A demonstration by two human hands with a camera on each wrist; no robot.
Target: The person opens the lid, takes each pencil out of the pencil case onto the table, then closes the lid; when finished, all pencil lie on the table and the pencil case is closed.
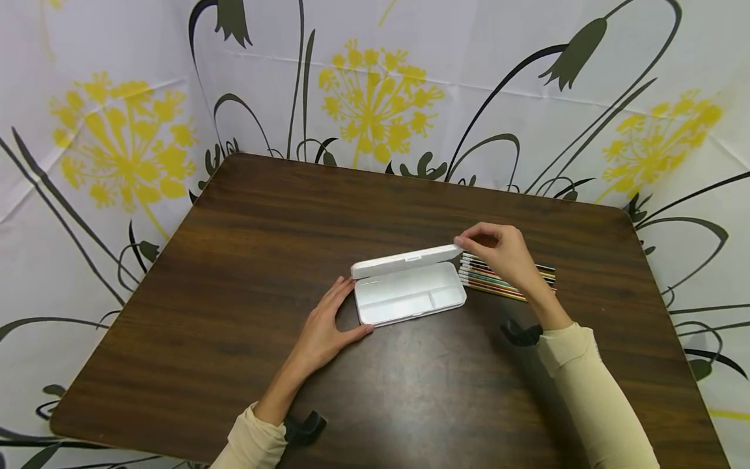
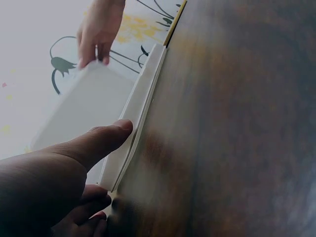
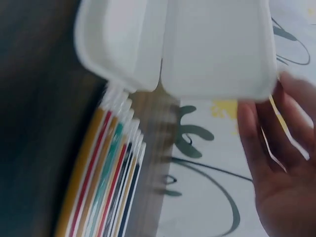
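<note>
A white pencil case [image 1: 389, 306] lies on the brown table with its lid [image 1: 404, 262] raised along the back edge. Inside are a long compartment and a small divided one at the right; no contents show. My left hand [image 1: 322, 332] grips the left end, thumb on the front edge and fingers at the back corner. With thumb and fingertips my right hand [image 1: 505, 255] pinches the lid's upper right corner, also seen in the right wrist view. Several pencils [image 3: 106, 168] with white ends lie side by side right of the case, partly beneath my right hand in the head view.
The brown table [image 1: 246, 260] has rounded corners. Behind it and at its sides hangs a white cloth [image 1: 269, 85] with yellow and dark green flowers. A dark band piece [image 1: 305, 428] sits at my left wrist, another [image 1: 521, 333] at the right.
</note>
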